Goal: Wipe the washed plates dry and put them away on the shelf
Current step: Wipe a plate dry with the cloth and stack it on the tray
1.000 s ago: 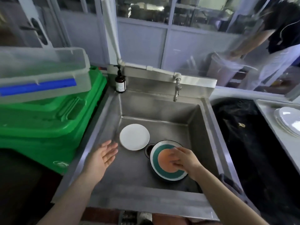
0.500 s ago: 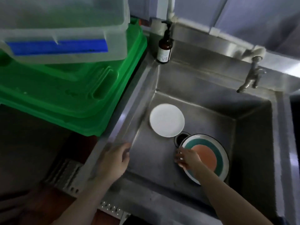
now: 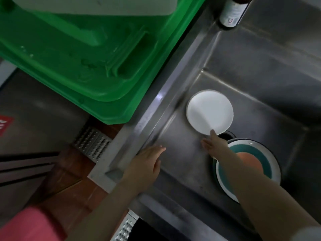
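A small white plate lies flat on the bottom of the steel sink. To its lower right lies a larger plate with a teal ring and an orange centre, partly hidden under my right forearm. My right hand reaches across the sink floor with straight fingers, and its fingertips touch the near rim of the white plate. With fingers extended and holding nothing, my left hand rests on the sink's left edge.
A green plastic crate stands left of the sink, with a clear bin on top of it. A brown pump bottle stands at the sink's back corner. The drain hole lies between the two plates. Below left is a perforated metal grating.
My right hand left the teal and orange plate and moved up-left to the white plate's rim. The view swung down and left. My left hand stays at the sink's left edge.
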### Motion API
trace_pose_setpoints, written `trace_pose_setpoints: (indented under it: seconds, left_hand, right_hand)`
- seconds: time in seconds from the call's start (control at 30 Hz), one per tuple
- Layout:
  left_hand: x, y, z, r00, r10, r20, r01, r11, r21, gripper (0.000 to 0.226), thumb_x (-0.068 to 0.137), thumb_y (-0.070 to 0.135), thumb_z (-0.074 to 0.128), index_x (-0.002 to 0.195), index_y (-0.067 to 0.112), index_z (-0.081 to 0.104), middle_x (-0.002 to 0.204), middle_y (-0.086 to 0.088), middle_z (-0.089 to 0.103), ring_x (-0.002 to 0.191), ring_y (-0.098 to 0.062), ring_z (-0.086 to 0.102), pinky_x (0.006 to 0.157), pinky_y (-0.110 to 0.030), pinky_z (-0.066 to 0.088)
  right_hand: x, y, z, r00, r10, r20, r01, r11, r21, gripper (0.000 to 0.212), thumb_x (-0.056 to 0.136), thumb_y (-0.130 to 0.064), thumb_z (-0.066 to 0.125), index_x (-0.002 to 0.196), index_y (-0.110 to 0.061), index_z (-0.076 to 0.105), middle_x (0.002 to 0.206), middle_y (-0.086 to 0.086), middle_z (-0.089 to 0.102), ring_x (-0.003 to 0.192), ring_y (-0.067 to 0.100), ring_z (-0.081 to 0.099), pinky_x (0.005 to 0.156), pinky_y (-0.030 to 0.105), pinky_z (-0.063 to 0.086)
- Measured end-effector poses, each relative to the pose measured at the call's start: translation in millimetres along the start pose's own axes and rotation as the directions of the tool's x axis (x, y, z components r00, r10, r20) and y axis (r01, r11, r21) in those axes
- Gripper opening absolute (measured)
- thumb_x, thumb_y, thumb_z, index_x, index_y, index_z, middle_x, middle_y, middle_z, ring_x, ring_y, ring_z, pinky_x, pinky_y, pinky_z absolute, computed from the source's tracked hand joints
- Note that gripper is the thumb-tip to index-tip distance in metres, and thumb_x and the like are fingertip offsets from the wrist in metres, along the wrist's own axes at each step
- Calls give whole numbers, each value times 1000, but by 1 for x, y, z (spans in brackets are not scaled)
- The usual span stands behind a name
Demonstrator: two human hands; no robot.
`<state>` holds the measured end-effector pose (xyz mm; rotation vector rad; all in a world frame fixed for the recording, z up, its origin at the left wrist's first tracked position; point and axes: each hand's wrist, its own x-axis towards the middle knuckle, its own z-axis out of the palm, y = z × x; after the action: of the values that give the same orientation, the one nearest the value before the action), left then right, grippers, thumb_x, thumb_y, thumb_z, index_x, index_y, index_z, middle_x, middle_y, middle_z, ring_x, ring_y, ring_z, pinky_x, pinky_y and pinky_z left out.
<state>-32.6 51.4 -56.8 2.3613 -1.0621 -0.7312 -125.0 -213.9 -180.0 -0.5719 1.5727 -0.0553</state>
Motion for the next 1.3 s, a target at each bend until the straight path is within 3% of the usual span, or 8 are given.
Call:
trace_pose_setpoints:
  seconds: [0.13, 0.3, 0.47, 0.63, 0.8, 0.97, 1.1, 1.3]
  left_hand:
    - [6, 1, 5, 994, -101, 32, 103, 994, -49, 45, 96, 14, 51, 140, 20, 48, 143, 2, 50, 134, -15, 44, 109, -23, 30]
    - [6, 0, 8, 983, -176, 48, 178, 982, -57, 45, 97, 18, 50, 141, 25, 46, 142, 6, 51, 131, -12, 45, 105, -21, 31]
    - [7, -1, 8, 976, -211, 57, 213, 976, -48, 45, 96, 21, 52, 140, 27, 45, 135, 4, 56, 123, -15, 50, 99, -27, 39]
    - [7, -2, 10, 973, -211, 95, 209, 977, 37, 46, 96, 25, 49, 142, 30, 42, 136, 4, 56, 125, -14, 49, 98, -27, 40]
    - [7, -4, 12, 971, -193, 139, 179, 978, 108, 48, 97, 28, 46, 145, 32, 37, 144, 10, 48, 134, -8, 40, 104, -24, 35]
    - [8, -6, 13, 968, -199, 149, 184, 977, 111, 49, 98, 30, 45, 145, 33, 36, 144, 11, 47, 133, -8, 41, 104, -27, 38]
    - [9, -6, 13, 970, -197, 145, 182, 977, 108, 49, 96, 30, 48, 145, 33, 38, 142, 9, 49, 132, -9, 42, 102, -26, 37]
    - [12, -11, 11, 968, -190, 164, 200, 979, -44, 48, 96, 28, 52, 143, 31, 42, 140, 6, 54, 127, -14, 51, 101, -29, 42]
  right_hand:
    - [15, -4, 9, 999, 38, -1, -38, 999, -1, 58, 90, -41, 64, 128, 0, 48, 101, 19, 64, 69, 22, 64, 57, 31, 53]
    - [27, -6, 12, 999, 33, -29, -32, 999, 39, 49, 89, -34, 68, 126, -7, 49, 105, 17, 67, 70, 21, 65, 57, 33, 53]
    - [35, -5, 11, 999, 13, -33, -12, 1000, 28, 44, 92, -16, 64, 129, 0, 46, 85, 16, 66, 66, 24, 63, 49, 34, 55]
    - [40, -6, 5, 999, 3, -51, -2, 1000, 23, 44, 93, -10, 61, 132, 0, 43, 121, 24, 61, 68, 26, 62, 41, 30, 55]
    - [40, -11, 1, 999, 12, -51, -15, 998, -57, 38, 93, -12, 62, 126, 1, 46, 113, 25, 65, 64, 24, 62, 40, 22, 51]
    - [32, -16, -6, 1000, 1, 14, 0, 999, -34, 34, 95, -13, 58, 125, -2, 47, 79, 14, 63, 58, 21, 64, 40, 17, 46]
    - [27, -19, -17, 998, -23, 62, 20, 998, 53, 22, 95, -13, 57, 116, -12, 49, 81, 10, 65, 49, 15, 67, 39, 15, 40]
    - [3, -10, -26, 982, -171, 81, 169, 985, 32, 7, 95, -13, 56, 101, -17, 56, 79, 5, 61, 59, 14, 57, 55, 24, 43]
